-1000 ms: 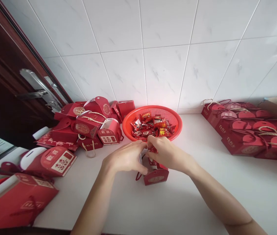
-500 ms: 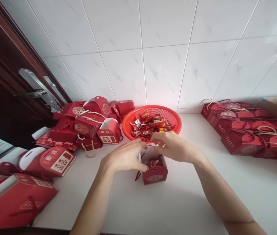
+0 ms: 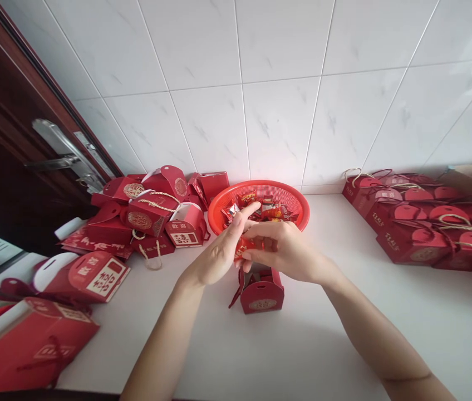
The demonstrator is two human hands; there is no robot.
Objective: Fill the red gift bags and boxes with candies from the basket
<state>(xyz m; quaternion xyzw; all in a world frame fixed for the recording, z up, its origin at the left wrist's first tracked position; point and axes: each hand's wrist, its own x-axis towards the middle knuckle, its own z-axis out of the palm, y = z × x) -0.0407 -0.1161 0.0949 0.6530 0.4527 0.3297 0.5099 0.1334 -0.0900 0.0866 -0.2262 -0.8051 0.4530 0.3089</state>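
A small red box (image 3: 261,295) stands on the white table with its top open, partly hidden under my hands. Above it my right hand (image 3: 281,248) pinches a red wrapped candy (image 3: 242,249) between thumb and fingers. My left hand (image 3: 224,248) is beside the candy, its palm turned toward it and its fingers stretched out. Just behind the hands is a red plastic basket (image 3: 303,206) with several wrapped candies (image 3: 271,209) in it. Inside the box, the contents are mostly hidden.
Red gift boxes (image 3: 148,214) are piled at the back left, with more at the left edge (image 3: 31,345). Rows of closed red boxes (image 3: 423,245) stand at the right, near a cardboard box (image 3: 470,181). A tiled wall is behind, a dark door at the left.
My right hand has come slightly left and now shows a red candy. My left hand has lifted off the box's edge and turned, fingers extended beside the candy.
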